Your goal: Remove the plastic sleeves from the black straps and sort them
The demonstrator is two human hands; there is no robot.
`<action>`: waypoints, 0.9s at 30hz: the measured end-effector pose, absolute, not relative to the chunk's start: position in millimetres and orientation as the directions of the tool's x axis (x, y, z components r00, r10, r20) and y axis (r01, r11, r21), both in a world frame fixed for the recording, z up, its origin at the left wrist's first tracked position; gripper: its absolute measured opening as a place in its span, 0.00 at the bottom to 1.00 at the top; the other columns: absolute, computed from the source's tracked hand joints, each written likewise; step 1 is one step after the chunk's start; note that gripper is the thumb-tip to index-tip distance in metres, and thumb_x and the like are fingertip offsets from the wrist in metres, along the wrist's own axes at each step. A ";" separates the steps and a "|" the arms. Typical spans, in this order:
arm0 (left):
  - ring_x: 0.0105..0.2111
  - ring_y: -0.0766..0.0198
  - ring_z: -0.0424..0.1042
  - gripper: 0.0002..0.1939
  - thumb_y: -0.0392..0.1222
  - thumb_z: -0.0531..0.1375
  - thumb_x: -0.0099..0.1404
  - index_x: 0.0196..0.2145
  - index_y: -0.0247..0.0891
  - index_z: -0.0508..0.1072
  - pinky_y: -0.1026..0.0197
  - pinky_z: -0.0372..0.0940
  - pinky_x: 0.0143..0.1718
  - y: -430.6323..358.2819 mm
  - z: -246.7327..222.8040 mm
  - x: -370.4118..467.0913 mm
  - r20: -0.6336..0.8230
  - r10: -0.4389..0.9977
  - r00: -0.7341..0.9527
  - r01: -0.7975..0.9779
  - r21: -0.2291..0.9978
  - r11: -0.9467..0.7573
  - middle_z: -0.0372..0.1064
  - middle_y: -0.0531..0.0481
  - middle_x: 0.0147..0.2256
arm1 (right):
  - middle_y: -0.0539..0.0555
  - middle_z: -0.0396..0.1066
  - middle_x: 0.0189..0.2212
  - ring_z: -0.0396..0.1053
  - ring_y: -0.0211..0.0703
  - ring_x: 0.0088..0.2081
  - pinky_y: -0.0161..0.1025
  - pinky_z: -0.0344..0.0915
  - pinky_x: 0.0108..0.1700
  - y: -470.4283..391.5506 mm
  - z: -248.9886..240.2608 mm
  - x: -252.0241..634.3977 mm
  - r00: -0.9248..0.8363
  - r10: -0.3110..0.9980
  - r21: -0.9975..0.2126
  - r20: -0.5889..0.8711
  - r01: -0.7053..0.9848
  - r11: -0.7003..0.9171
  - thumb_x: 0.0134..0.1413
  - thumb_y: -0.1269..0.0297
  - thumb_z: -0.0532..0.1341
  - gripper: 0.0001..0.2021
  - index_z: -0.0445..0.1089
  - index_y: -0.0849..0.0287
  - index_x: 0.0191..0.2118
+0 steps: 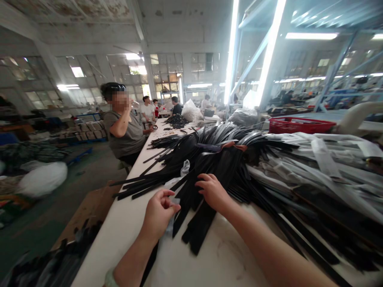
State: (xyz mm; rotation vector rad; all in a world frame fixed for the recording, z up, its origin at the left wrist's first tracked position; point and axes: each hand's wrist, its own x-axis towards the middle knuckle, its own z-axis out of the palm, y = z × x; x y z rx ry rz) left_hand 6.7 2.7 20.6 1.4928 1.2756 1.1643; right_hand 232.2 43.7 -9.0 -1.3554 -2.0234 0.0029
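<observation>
Long, flat, glossy black straps (206,167) lay heaped across the white table (131,223), their ends fanned toward the near edge. The right hand (213,192) rested on them, fingers loosely curled and gripping nothing. The left hand (158,213) pinched a clear plastic sleeve (175,201) beside them.

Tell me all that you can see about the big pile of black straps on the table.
The pile of black straps is a broad heap of long, flat, dark strips, leather-like and slightly shiny. They fan out in all directions over the white table, and some loose ones stray toward its left edge. The right hand rests on the near straps. The left hand pinches a thin clear wrapper beside them. Straps in pale wrapping lie to the right.
</observation>
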 end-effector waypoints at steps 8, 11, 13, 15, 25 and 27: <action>0.28 0.63 0.71 0.22 0.36 0.63 0.48 0.44 0.36 0.67 0.63 0.64 0.34 5.5 16.1 5.9 0.220 0.973 0.068 0.281 0.931 -0.231 0.71 0.55 0.24 | 0.53 0.73 0.34 0.70 0.42 0.36 0.40 0.65 0.44 3.5 29.9 218.8 -0.182 0.582 -0.416 0.793 0.536 0.735 0.61 0.68 0.54 0.06 0.67 0.57 0.41; 0.30 0.62 0.72 0.22 0.35 0.61 0.50 0.45 0.39 0.68 0.62 0.64 0.36 2.4 17.7 6.5 0.274 0.960 0.054 0.342 0.898 -0.276 0.72 0.55 0.27 | 0.52 0.71 0.28 0.68 0.40 0.28 0.35 0.61 0.32 -14.5 38.7 208.2 -0.285 0.578 -0.349 0.764 0.571 0.743 0.62 0.65 0.53 0.07 0.67 0.57 0.40; 0.30 0.62 0.73 0.22 0.35 0.61 0.51 0.46 0.40 0.69 0.62 0.64 0.37 -0.9 21.8 7.5 0.296 0.954 0.052 0.361 0.885 -0.294 0.72 0.55 0.27 | 0.52 0.72 0.27 0.67 0.39 0.27 0.35 0.58 0.31 -14.1 37.9 205.9 -0.344 0.639 -0.312 0.688 0.654 0.689 0.62 0.64 0.53 0.08 0.69 0.57 0.38; 0.30 0.61 0.73 0.22 0.36 0.61 0.52 0.47 0.39 0.69 0.62 0.64 0.37 -3.8 27.2 8.6 0.304 0.951 0.054 0.372 0.878 -0.302 0.73 0.55 0.27 | 0.53 0.73 0.29 0.69 0.40 0.29 0.35 0.57 0.33 -6.6 35.1 208.3 -0.338 0.698 -0.315 0.631 0.711 0.629 0.62 0.65 0.54 0.08 0.71 0.57 0.37; 0.31 0.61 0.73 0.22 0.37 0.61 0.53 0.48 0.37 0.67 0.62 0.65 0.38 -7.8 33.3 12.9 0.266 0.957 0.114 0.365 0.885 -0.290 0.73 0.54 0.27 | 0.52 0.75 0.28 0.69 0.37 0.29 0.38 0.52 0.41 4.5 40.9 224.6 -0.427 0.686 -0.248 0.589 0.712 0.657 0.62 0.65 0.55 0.09 0.72 0.58 0.35; 0.31 0.62 0.73 0.22 0.37 0.61 0.54 0.47 0.37 0.67 0.62 0.65 0.39 -8.3 33.4 13.9 0.271 0.955 0.116 0.375 0.879 -0.295 0.73 0.54 0.27 | 0.52 0.75 0.28 0.69 0.37 0.29 0.38 0.51 0.42 4.4 41.1 225.4 -0.446 0.681 -0.239 0.581 0.707 0.666 0.61 0.65 0.56 0.09 0.73 0.58 0.35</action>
